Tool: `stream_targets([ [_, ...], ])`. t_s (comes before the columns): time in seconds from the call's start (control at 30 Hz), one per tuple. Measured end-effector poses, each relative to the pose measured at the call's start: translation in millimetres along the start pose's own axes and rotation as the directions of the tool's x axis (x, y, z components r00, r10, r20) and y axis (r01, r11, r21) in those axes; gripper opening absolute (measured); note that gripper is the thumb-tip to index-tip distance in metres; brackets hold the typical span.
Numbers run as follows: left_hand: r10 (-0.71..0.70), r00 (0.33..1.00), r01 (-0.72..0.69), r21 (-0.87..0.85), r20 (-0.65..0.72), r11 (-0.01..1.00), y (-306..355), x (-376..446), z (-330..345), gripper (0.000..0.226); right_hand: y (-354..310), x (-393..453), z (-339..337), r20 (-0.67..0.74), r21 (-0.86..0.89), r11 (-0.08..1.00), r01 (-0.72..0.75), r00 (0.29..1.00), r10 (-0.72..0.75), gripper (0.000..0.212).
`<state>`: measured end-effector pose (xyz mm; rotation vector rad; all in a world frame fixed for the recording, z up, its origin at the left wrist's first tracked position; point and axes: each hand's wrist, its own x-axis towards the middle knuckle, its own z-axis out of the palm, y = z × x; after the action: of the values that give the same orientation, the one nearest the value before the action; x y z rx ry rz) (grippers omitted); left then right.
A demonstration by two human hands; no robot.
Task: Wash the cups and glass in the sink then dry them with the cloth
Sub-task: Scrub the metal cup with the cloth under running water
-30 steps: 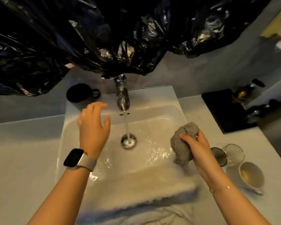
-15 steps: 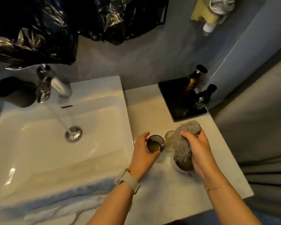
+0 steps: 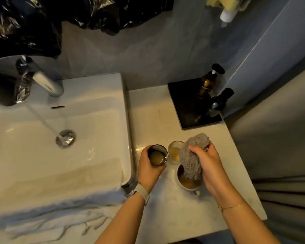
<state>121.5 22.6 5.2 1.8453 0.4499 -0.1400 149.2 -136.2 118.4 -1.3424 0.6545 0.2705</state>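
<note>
Left hand (image 3: 149, 169) wrapped round dark cup (image 3: 157, 157) on worktop (image 3: 174, 208); right hand (image 3: 208, 162) clutched grey cloth (image 3: 192, 155). Probably wet, slippery, breakable, part full: best gripped round the wall, upright.

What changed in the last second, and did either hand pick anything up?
The left hand left the sink for the counter and took hold of the dark cup, which still sits by the clear glass. The right hand carried the grey cloth over to above the white cup. The tap keeps running.
</note>
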Motion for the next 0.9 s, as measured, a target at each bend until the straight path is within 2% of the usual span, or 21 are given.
stream_targets([
  [0.07, 0.021, 1.000, -0.021, 0.006, 0.002, 1.000, -1, 3, -1, 0.074, -1, 0, 2, -0.004, -0.001, 1.000, -0.003, 1.000, 0.003, 0.030],
  [0.23, 0.124, 0.991, -0.123, -0.017, 0.043, 0.992, 17, -7, -18, 0.075, -12, -9, 7, -0.042, 0.033, 0.999, 0.023, 0.999, -0.021, 0.031],
  [0.43, 0.267, 0.961, -0.266, -0.035, 0.067, 0.963, 64, -24, -71, 0.074, -28, -26, 36, -0.051, 0.101, 0.991, 0.085, 0.996, -0.080, 0.034],
  [0.7, 0.402, 0.913, -0.404, 0.020, 0.076, 0.914, 74, -10, -207, 0.073, -9, -53, 145, -0.011, 0.083, 0.992, 0.096, 0.995, -0.095, 0.035],
  [0.9, 0.369, 0.913, -0.394, 0.145, 0.176, 0.907, 42, 17, -326, 0.073, 16, -67, 241, 0.071, 0.094, 0.992, 0.081, 0.994, -0.088, 0.028],
])
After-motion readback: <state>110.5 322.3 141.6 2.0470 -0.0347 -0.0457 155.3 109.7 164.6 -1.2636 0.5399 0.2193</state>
